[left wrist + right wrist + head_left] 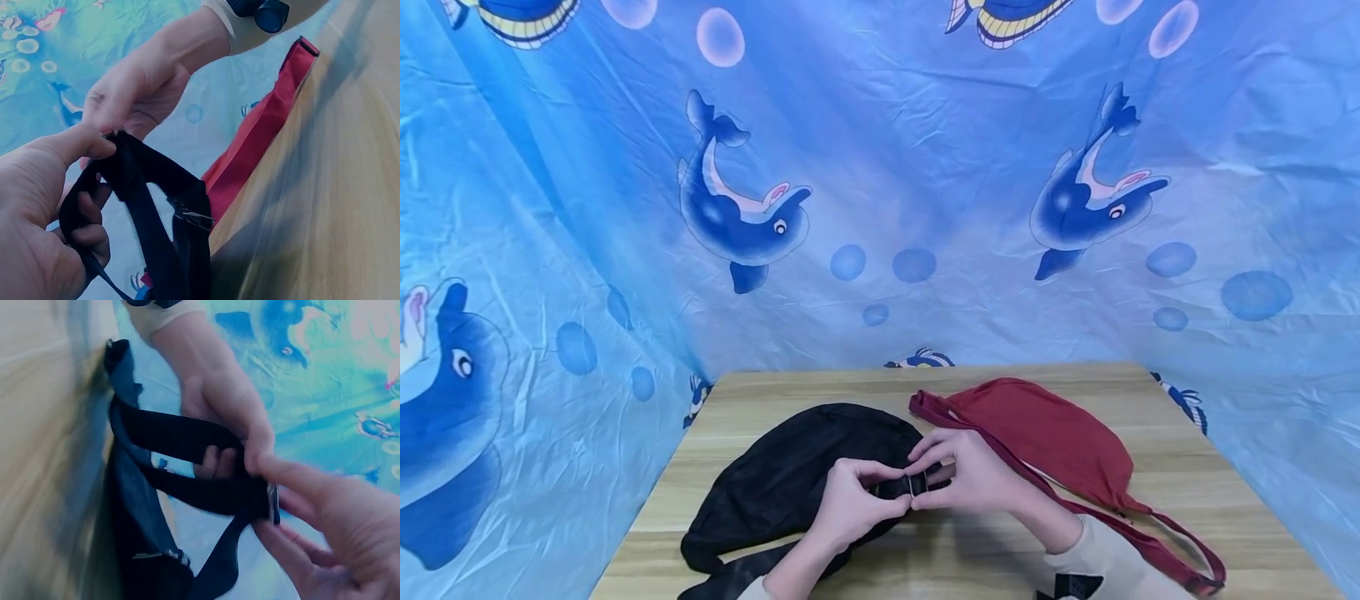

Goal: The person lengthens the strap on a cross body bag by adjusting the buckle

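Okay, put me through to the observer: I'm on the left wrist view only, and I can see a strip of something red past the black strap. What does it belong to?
Observer: A red bag; the head view shows its whole rounded body lying on the table.

Operator: And what's to the left of it?

Observer: The main body of the black bag, spread out in a curve.

Operator: I can't make out what the right hand is gripping.

Observer: In the right wrist view, a silver metal buckle sits between its thumb and fingers.
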Demonstrator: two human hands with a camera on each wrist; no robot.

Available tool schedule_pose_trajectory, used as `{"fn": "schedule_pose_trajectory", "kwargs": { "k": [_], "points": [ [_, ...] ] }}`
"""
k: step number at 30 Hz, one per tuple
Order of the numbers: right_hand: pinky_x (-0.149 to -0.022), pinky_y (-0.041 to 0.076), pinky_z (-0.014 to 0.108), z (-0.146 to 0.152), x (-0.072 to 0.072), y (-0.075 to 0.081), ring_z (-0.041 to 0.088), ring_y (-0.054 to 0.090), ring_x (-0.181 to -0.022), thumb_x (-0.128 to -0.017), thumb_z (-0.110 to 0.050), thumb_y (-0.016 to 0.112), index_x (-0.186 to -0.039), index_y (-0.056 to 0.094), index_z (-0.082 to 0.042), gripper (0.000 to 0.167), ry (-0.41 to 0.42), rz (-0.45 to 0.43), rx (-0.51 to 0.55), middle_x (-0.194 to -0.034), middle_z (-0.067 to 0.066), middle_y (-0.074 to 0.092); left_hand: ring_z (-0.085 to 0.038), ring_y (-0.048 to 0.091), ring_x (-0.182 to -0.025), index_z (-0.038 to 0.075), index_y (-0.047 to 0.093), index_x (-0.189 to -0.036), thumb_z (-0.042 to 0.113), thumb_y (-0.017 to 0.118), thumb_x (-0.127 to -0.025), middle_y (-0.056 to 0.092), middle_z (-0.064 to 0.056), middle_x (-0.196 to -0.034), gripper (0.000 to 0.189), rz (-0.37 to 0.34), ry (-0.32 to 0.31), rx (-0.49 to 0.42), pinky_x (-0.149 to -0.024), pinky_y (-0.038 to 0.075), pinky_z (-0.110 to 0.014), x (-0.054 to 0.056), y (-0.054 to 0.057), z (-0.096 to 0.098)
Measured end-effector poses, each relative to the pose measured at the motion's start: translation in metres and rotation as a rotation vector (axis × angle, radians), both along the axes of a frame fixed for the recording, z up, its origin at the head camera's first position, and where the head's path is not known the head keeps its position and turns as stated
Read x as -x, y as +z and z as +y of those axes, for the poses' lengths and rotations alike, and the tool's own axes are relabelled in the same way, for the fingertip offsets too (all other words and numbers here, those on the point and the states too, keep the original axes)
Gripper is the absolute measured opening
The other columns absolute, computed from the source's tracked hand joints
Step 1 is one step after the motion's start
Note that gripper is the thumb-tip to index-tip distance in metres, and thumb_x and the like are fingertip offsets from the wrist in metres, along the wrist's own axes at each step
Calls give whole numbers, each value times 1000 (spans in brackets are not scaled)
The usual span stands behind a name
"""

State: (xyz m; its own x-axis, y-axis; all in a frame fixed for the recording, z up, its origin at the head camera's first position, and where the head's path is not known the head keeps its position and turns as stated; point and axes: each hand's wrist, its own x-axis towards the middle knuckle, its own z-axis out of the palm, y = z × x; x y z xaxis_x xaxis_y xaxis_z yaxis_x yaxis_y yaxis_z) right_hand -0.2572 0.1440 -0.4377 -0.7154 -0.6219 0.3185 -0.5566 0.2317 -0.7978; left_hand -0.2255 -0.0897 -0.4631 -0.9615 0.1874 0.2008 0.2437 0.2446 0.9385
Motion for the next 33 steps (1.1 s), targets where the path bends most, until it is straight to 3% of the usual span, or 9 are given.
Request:
{"fn": "schedule_pose_trajectory", "kwargs": {
  "k": [5, 15, 19, 23, 28, 33],
  "points": [
    [-91, 65, 34, 4, 3, 1, 13, 76, -106, -86, -11, 90, -114, 80, -5, 30, 59, -92, 67, -117, 16, 73, -5, 74, -83, 13, 87, -97, 9, 95, -74, 84, -8, -95, 25, 21, -5, -47, -75, 60, -20, 3, -1, -1],
    [-89, 65, 33, 7, 7, 3, 16, 80, -104, -84, -10, 91, -111, 77, -3, 30, 49, -177, 119, -123, 24, 76, -6, 77, -86, 19, 87, -95, 7, 95, -73, 84, -2, -97, 27, 70, 34, -71, -75, 60, -20, 2, -3, 3],
    [-88, 65, 33, 7, 10, 11, 16, 80, -103, -85, -9, 90, -108, 76, -2, 27, 62, -192, 86, -123, 23, 75, -6, 77, -87, 21, 87, -95, 8, 95, -72, 84, 0, -96, 28, 121, 50, -63, -75, 62, -21, 3, 1, 4],
    [-91, 65, 31, 5, 13, 19, 14, 80, -103, -83, -6, 89, -106, 72, -2, 28, 77, -195, 31, -122, 20, 74, -4, 77, -86, 24, 86, -94, 9, 96, -71, 84, 6, -92, 29, 216, 75, -18, -75, 62, -21, 5, 3, 5],
    [-87, 65, 30, 1, 15, 24, 14, 80, -100, -80, 1, 84, -105, 70, -1, 28, 68, -132, -22, -114, 17, 74, -4, 76, -84, 23, 86, -96, 9, 95, -70, 84, 6, -91, 30, 317, 82, 1, -72, 61, -20, 7, 4, 7],
    [-80, 64, 21, -8, 7, 17, 8, 77, -95, -73, 3, 76, -100, 65, -6, 31, 6, 90, -103, -101, 5, 67, -7, 78, -88, 20, 85, -106, 8, 95, -73, 84, 1, -98, 36, 302, 30, -24, -75, 63, -20, 3, -2, 8]
  ]
}}
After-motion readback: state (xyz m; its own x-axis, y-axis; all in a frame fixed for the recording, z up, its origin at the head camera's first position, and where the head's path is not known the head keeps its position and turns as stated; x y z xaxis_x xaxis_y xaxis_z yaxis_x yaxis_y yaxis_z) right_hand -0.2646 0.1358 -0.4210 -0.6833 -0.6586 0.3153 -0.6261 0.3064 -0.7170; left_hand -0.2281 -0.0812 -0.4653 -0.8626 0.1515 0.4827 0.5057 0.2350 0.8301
